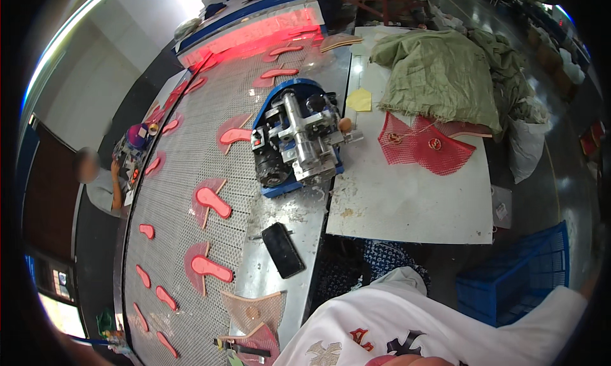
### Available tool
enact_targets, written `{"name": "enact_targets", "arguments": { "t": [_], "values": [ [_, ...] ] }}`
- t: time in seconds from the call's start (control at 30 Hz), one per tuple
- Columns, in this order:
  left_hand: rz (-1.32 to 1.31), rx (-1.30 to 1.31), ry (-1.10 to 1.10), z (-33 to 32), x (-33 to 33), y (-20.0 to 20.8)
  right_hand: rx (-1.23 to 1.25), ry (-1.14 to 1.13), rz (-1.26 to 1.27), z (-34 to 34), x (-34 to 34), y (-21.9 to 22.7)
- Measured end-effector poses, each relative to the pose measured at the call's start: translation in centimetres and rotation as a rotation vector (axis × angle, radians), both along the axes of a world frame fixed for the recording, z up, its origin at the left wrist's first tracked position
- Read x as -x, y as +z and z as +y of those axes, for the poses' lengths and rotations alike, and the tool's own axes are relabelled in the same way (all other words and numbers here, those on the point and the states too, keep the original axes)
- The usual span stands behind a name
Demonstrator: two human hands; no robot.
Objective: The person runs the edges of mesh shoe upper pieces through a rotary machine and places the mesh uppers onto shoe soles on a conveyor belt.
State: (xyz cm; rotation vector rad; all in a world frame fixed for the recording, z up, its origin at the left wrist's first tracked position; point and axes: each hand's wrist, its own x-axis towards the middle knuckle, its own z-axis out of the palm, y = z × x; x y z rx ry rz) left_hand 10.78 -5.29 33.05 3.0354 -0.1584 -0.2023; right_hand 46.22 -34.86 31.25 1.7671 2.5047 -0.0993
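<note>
Neither of my hands shows. My right arm in a white sleeve [541, 315] reaches out to the right, and the bare part beyond the cuff fades into the dark rim. My left arm cannot be made out. Nearest to my body are a black phone [283, 250] lying on the metal edge of a conveyor, and pieces of beige and pink mesh [254, 312] below it. Red sole-shaped pieces [214, 202] lie on the conveyor's mesh belt [172, 239], several of them on pink mesh pieces with tan edging.
A metal machine on a blue base [299, 140] stands at the belt's right edge. Right of it, a white board [407, 204] bears red mesh [426, 143] and a green sack [439, 76]. A blue crate [515, 277] sits lower right. Another person [105, 188] is across the belt.
</note>
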Motion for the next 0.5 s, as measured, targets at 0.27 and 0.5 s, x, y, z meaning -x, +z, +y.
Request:
{"name": "enact_targets", "arguments": {
  "t": [0.27,0.5],
  "values": [
    [-0.05,0.23,-0.199,-0.8,-3.9,-19.4,0.268,0.178,0.497,4.7,1.8,-20.3],
    [0.133,0.088,-0.431,-5.5,-1.6,-38.1,0.327,0.475,0.394,13.4,16.1,-39.0]
  ]
}}
